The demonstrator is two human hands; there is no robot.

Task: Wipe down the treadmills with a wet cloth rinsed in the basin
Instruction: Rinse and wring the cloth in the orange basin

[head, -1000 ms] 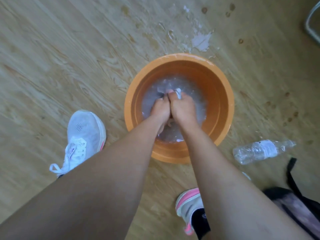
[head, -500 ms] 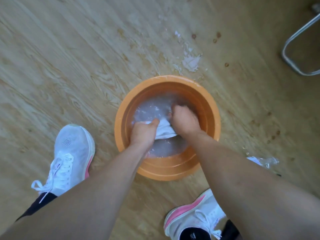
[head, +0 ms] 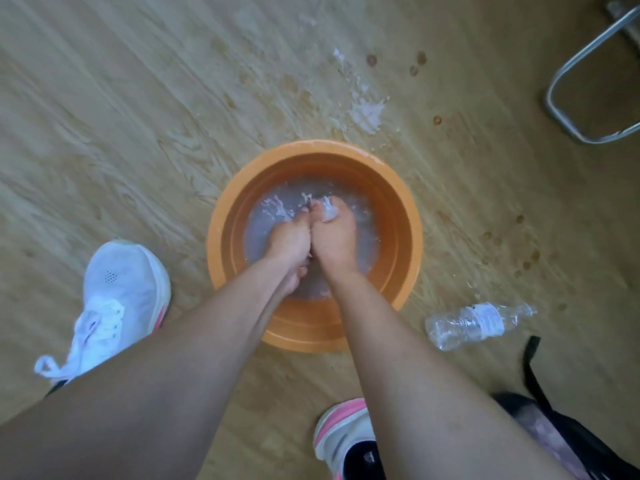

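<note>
— Both hands have come together since half a second ago: then they were apart with the cloth stretched between them, now the left hand (head: 289, 237) and right hand (head: 333, 237) press knuckle to knuckle in the middle of the basin (head: 398, 216).

— What does the basin hold?

— Shallow, cloudy, splashing water, plus the white cloth (head: 327, 208). Only a wet, crumpled tuft of it shows, bunched at the right hand's fingertips; the rest is hidden in the fists. Both hands are closed tight around it.

— And the basin itself?

— Round, smooth orange plastic with a stepped inner wall, sitting on the floor (head: 138, 133), which is pale wood-grain planking, with wet splashes and a white smear just beyond the rim.

— Anything else nearby?

— A clear, crinkled plastic bottle (head: 479, 325) lies on its side to the right of the basin. White mesh sneakers with pink trim, one (head: 114, 306) on the left. A bent metal tube frame (head: 581, 95) at top right.
</note>
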